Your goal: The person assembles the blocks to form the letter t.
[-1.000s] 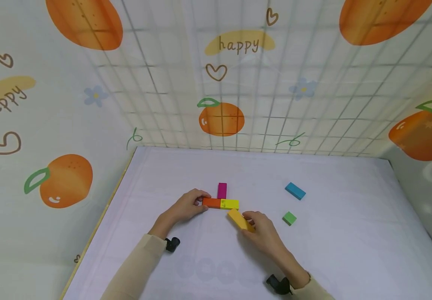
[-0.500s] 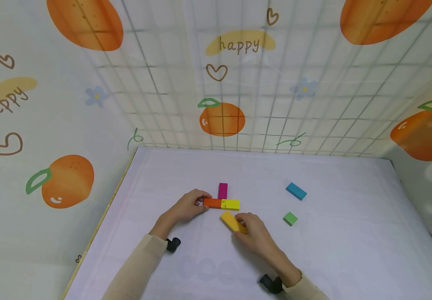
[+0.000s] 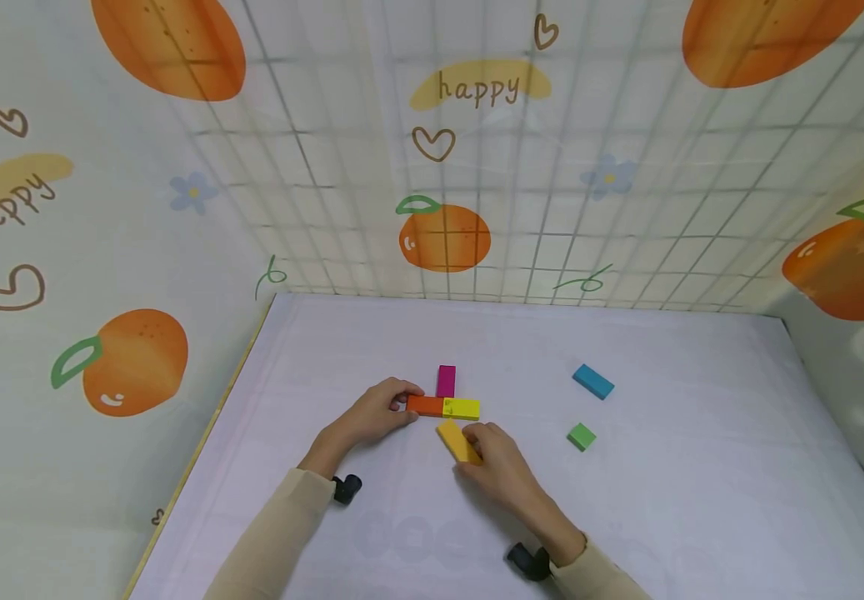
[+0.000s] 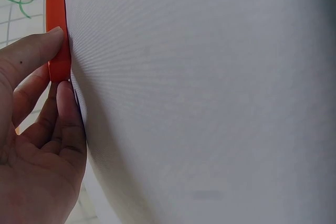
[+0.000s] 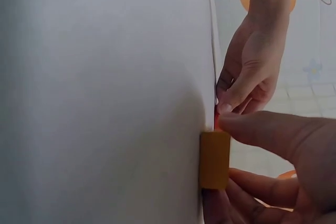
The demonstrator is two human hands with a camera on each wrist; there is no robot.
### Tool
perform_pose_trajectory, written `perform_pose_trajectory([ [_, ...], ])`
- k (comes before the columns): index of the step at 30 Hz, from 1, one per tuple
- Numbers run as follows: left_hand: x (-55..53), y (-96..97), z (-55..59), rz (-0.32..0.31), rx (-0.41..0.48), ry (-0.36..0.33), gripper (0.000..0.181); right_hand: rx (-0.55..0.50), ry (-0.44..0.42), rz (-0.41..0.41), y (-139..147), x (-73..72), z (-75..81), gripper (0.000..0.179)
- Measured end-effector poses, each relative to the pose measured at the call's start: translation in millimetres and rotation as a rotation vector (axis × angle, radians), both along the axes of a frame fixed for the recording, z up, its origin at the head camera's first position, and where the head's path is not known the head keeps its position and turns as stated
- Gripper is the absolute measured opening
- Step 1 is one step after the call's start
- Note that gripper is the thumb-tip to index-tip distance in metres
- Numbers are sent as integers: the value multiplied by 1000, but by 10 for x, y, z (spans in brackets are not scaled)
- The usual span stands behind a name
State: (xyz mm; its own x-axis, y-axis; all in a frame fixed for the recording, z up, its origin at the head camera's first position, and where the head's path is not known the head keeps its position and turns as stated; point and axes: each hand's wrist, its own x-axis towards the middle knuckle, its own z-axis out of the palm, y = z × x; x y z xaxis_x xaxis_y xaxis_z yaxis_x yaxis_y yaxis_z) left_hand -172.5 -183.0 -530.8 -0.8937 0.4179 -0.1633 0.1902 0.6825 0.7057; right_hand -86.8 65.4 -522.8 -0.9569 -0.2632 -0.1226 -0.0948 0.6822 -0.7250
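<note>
My left hand grips the left end of a red-orange block, thumb on its near side in the left wrist view. Lying end to end with it is a yellow block. A magenta block stands out from behind, near where those two meet. In my right hand an orange-yellow block is pinched by its near right end. It slants, its far left end close in front of the joined pair. The right wrist view shows that block's end face between thumb and fingers.
To the right on the white tabletop lie a blue block and a small green block. A fruit-printed cloth hangs behind the table's far edge. Each wrist wears a dark camera.
My right hand has moved left with the orange-yellow block, bringing it in front of the joined blocks. The left hand stays on the red-orange block.
</note>
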Motion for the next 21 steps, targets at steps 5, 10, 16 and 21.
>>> perform_pose_trajectory([
  [5,-1,6,2,-1,4,1,33,-21,-14,-1,-11,8,-14,50],
  [10,10,14,15,5,-6,-1,34,-113,-40,47,60,22,-25,49],
  [16,14,20,31,7,-6,-3,34,-160,-72,144,203,22,-51,50],
  [21,15,18,22,10,-12,-1,34,-165,-75,213,293,13,-45,48],
])
